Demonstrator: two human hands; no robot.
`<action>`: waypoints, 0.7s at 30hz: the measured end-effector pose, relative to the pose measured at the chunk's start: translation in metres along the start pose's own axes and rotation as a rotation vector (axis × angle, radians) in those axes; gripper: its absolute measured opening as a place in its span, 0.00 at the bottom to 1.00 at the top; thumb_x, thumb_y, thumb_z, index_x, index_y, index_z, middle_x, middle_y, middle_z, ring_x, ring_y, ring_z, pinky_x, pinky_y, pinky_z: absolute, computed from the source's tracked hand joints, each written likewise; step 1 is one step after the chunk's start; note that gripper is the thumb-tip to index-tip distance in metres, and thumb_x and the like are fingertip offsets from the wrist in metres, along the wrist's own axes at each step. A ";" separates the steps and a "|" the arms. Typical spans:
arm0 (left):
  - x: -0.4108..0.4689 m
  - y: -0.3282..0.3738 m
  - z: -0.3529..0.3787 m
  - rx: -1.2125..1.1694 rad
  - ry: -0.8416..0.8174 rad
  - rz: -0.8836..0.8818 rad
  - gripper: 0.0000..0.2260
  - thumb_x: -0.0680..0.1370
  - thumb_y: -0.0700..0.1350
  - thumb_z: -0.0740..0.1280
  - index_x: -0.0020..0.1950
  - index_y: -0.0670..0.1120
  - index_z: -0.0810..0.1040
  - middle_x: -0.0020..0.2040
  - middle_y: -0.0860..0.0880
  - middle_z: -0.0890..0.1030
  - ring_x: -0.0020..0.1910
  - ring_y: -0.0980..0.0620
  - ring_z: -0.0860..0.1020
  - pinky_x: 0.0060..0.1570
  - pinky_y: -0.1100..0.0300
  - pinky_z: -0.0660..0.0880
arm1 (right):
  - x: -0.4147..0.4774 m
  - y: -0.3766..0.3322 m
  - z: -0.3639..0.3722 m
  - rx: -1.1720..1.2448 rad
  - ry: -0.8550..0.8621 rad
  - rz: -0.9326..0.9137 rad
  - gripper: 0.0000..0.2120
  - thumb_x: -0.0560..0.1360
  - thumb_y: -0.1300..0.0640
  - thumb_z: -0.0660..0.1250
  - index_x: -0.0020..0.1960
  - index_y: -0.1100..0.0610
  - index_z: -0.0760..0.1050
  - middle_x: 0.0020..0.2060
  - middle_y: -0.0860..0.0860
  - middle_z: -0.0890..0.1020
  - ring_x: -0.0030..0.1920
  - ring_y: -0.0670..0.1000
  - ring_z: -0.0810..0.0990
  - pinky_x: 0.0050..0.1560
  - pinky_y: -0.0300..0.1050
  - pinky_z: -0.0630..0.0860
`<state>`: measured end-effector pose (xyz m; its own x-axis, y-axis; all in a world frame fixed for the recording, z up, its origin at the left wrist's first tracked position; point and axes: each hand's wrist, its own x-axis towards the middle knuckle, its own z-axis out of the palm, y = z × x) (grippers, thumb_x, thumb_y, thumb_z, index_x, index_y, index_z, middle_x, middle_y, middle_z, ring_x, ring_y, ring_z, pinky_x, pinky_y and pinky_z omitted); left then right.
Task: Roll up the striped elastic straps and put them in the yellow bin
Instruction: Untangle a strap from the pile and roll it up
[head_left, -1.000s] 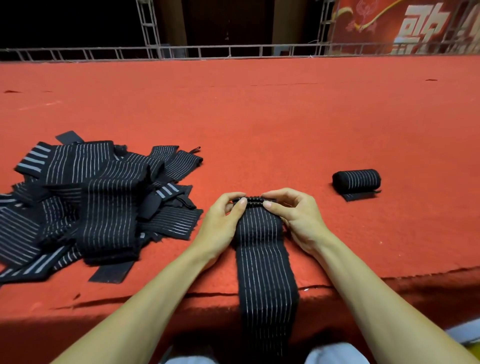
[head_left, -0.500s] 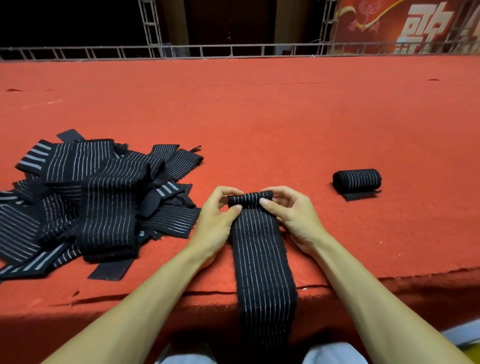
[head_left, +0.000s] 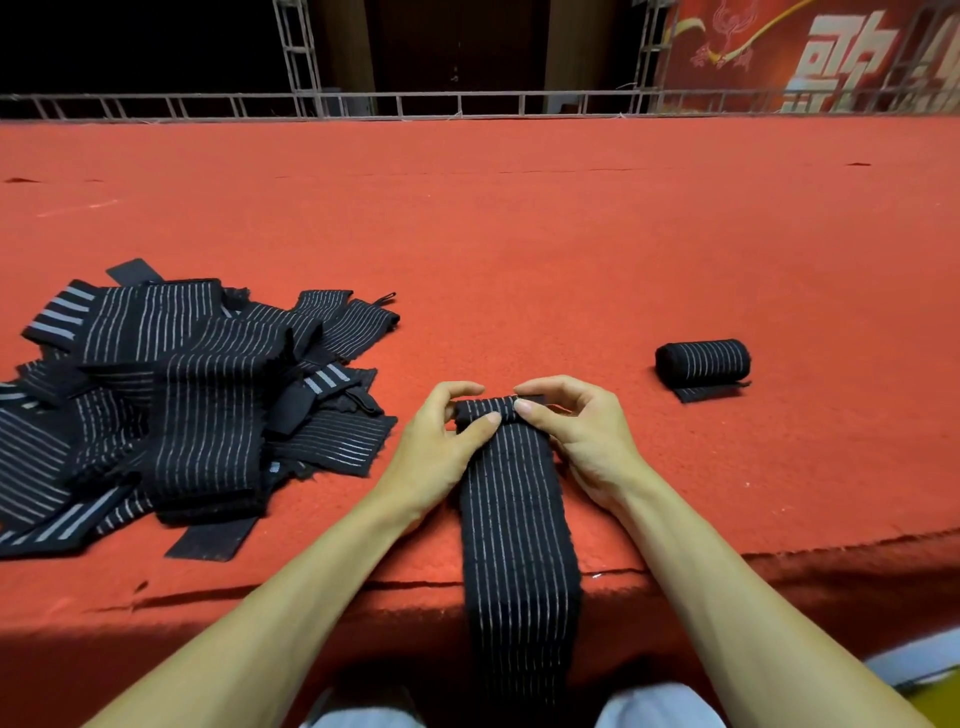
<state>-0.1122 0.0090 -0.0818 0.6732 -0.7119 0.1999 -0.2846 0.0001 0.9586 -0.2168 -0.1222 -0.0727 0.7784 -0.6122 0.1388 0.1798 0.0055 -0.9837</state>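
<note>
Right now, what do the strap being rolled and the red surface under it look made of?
The strap: looks like woven elastic fabric, matte black with thin pale lengthwise stripes; it drapes limply over the edge, its sides slightly fuzzy. The red surface: seemingly felt or short-pile carpet, matte; fuzzy texture, with a split near the front edge. Stretch itself can't be seen.

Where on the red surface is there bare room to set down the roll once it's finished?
Bare red carpet lies from the strap being rolled back to the far railing, between the right hand and the finished roll, and right of that roll. Crowded: the left, where the pile of loose straps reaches nearly to the left hand.
</note>
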 end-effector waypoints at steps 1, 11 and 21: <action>0.001 -0.002 0.001 0.019 0.004 -0.006 0.12 0.77 0.46 0.69 0.60 0.54 0.74 0.55 0.49 0.81 0.48 0.52 0.80 0.49 0.58 0.77 | 0.000 0.000 0.000 0.012 -0.002 -0.002 0.06 0.71 0.67 0.72 0.45 0.57 0.82 0.40 0.52 0.83 0.37 0.46 0.81 0.33 0.38 0.76; -0.003 0.001 0.001 0.071 0.004 0.062 0.10 0.81 0.39 0.60 0.55 0.55 0.71 0.50 0.53 0.78 0.45 0.60 0.77 0.47 0.64 0.74 | -0.002 -0.001 0.002 -0.028 -0.024 -0.018 0.06 0.74 0.65 0.70 0.50 0.62 0.79 0.39 0.52 0.80 0.29 0.40 0.76 0.24 0.33 0.69; -0.003 -0.004 -0.002 0.065 0.026 0.104 0.15 0.79 0.36 0.61 0.56 0.57 0.70 0.48 0.51 0.77 0.41 0.56 0.74 0.45 0.55 0.71 | -0.003 -0.003 0.005 0.010 -0.031 0.021 0.09 0.76 0.63 0.69 0.52 0.68 0.80 0.39 0.54 0.81 0.27 0.43 0.76 0.25 0.33 0.69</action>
<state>-0.1117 0.0120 -0.0859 0.6551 -0.6918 0.3036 -0.3967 0.0269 0.9175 -0.2164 -0.1162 -0.0693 0.8006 -0.5867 0.1215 0.1690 0.0266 -0.9853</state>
